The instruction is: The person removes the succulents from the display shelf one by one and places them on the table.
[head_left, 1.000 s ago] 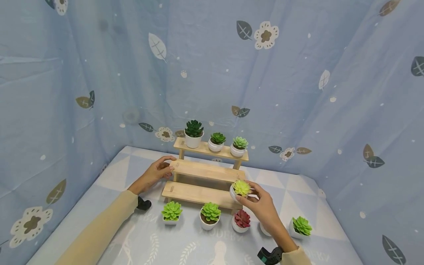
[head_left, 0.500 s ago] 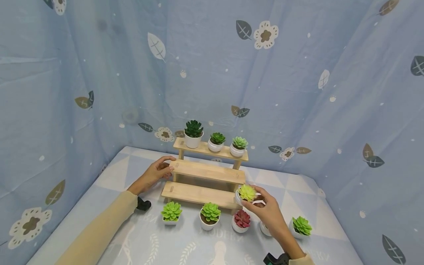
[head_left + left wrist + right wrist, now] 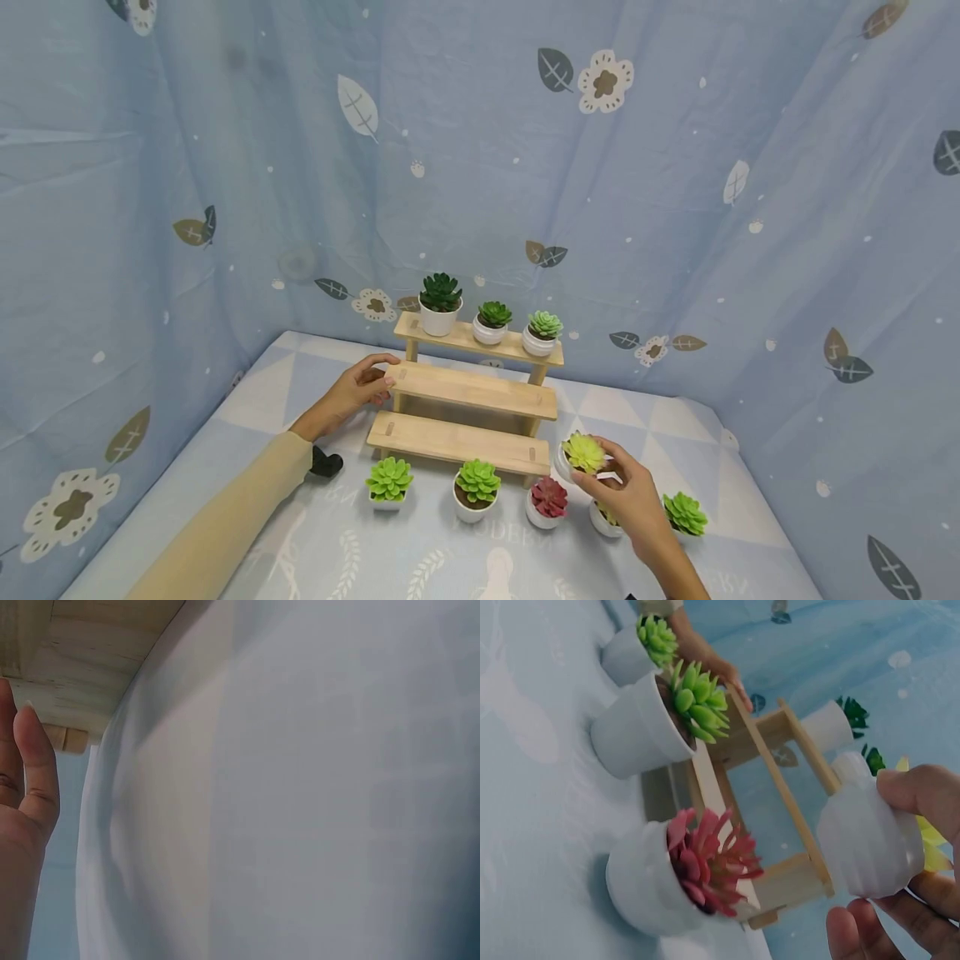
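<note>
Seen from the head camera, the right hand had its grip clamped on a small white ribbed round pot with a yellow-green succulent, thumb on one side and fingers on the other. That pot was off the counter, at four o'clock from the middle of a pale wooden three-tier stand and apart from it. At nine o'clock, the left hand touched the end of the middle tier; whether its grip pinched the wood or merely rested there, I could not tell.

Around the held pot, a dark red succulent in a round white pot stood at seven o'clock, a partly hidden white pot with a yellowish plant at five, and a bright green succulent at four. From the stand's middle, a bright green succulent in a tapered white pot stood at six o'clock, and another in a squarish white pot between seven and eight.
</note>
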Demonstrator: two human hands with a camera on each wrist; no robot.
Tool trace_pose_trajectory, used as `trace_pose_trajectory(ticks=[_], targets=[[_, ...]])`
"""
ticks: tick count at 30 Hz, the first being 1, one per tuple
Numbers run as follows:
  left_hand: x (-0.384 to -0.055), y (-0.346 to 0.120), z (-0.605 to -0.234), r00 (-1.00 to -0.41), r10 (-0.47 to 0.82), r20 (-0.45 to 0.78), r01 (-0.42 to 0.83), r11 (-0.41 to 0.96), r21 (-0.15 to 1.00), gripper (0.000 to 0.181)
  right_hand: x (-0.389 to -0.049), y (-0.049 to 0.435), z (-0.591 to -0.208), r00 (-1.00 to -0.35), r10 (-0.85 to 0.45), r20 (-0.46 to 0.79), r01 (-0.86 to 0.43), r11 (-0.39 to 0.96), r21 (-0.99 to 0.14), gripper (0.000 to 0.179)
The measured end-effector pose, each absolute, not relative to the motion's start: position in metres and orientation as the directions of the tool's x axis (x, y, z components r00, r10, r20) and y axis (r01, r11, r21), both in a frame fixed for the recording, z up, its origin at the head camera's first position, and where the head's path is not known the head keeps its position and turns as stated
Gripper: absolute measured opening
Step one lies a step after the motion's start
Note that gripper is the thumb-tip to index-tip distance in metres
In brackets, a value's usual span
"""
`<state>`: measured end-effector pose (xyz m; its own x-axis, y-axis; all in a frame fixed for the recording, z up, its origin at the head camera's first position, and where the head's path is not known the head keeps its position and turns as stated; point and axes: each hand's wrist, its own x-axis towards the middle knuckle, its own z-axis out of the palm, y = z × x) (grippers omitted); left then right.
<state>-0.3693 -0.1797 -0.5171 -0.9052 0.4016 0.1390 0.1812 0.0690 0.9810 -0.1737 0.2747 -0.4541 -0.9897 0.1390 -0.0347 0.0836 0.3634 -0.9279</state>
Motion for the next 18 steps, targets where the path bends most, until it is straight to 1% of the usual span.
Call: trace_pose_trajectory(ticks=[6, 11, 18], targets=[[-0.369, -0.18, -0.516, -0.906, 0.402, 0.133, 0.18, 0.082, 0.98, 0.051, -0.165, 0.287, -0.46, -0.986, 0.155, -0.054, 0.104, 0.335, -0.936, 0.073], [-0.369, -0.179, -0.513, -0.906, 0.4, 0.135, 0.184, 0.087, 0.979, 0.051, -0.157, 0.296, -0.467, -0.984, 0.169, -0.063, 0.121, 0.363, -0.924, 0.075], [-0.37, -0.179, -0.516, -0.909, 0.397, 0.125, 0.173, 0.087, 0.981, 0.05, -0.147, 0.309, -0.474, -0.974, 0.198, -0.112, 0.173, 0.32, -0.932, 0.078]])
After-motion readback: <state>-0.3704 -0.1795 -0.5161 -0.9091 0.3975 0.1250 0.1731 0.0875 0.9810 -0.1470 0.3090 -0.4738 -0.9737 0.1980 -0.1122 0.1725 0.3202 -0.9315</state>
